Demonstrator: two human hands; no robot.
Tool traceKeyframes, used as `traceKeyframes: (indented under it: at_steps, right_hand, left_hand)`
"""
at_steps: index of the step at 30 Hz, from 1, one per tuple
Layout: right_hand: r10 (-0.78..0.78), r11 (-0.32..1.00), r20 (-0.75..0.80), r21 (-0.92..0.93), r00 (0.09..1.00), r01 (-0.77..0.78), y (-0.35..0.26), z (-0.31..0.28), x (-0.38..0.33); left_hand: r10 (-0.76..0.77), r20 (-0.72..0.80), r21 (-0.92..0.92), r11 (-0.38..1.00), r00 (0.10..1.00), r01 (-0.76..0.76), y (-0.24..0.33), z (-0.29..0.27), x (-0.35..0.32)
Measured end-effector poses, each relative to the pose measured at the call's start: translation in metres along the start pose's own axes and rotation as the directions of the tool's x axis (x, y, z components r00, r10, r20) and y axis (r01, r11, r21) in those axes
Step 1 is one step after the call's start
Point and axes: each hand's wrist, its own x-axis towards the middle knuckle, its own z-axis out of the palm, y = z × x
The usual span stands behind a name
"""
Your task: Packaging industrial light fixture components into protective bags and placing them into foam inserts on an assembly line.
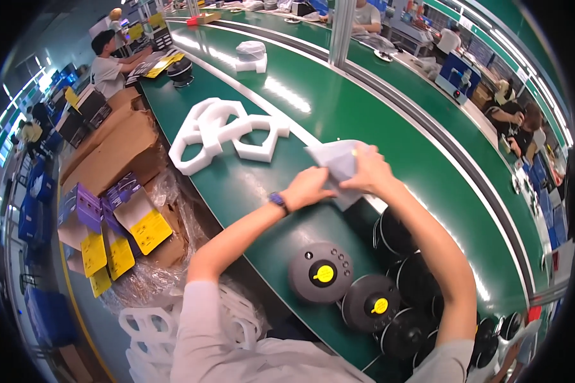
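Observation:
Both my hands are at a pale, translucent wrapping bag [338, 159] over the green work surface, beside the conveyor belt. My right hand [370, 171] grips its right side with bent fingers. On the near left side, my left hand [308, 189] has its fingers closed at the bag's edge. What sits inside the bag is hidden. White foam frames [204, 131] lie in a pile to the left. Nearer to me stand dark grey round devices [321, 272] with yellow round stickers, next to several black round units [404, 335].
A green conveyor belt [377, 115] runs along the far side, carrying a bagged item on white foam [252, 57]. Left of the table are open purple-and-yellow boxes [134, 217], cardboard [112, 150] and more foam frames [148, 329]. A metal post [342, 32] rises beyond; co-workers sit farther off.

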Motion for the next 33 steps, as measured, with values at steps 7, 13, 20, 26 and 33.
traceKeyframes:
  at_steps: [7,13,20,26,33]
  right_hand:
    - [0.004,0.876,-0.371,-0.447,0.928,-0.183,0.103,-0.013,0.014]
    - [-0.143,0.989,-0.130,-0.040,0.981,0.139,0.078,-0.086,-0.149]
    - [-0.192,0.978,0.141,0.113,0.971,0.177,0.036,-0.125,-0.345]
    - [-0.054,0.997,-0.076,0.053,0.996,0.058,0.004,-0.130,-0.466]
    - [0.259,0.951,-0.258,0.237,0.931,-0.199,-0.014,-0.101,-0.591]
  left_hand:
    - [0.134,0.080,-0.024,0.991,0.988,-0.133,0.011,0.032,0.117]
    - [0.036,0.418,-0.420,0.894,0.908,0.158,0.026,-0.104,-0.064]
    - [-0.098,0.199,-0.413,0.894,0.975,0.174,0.089,0.005,-0.223]
    - [-0.246,-0.061,-0.319,0.923,0.967,0.215,0.018,0.070,-0.214]
    - [-0.150,-0.196,-0.532,0.846,0.969,0.023,-0.019,0.088,-0.126]
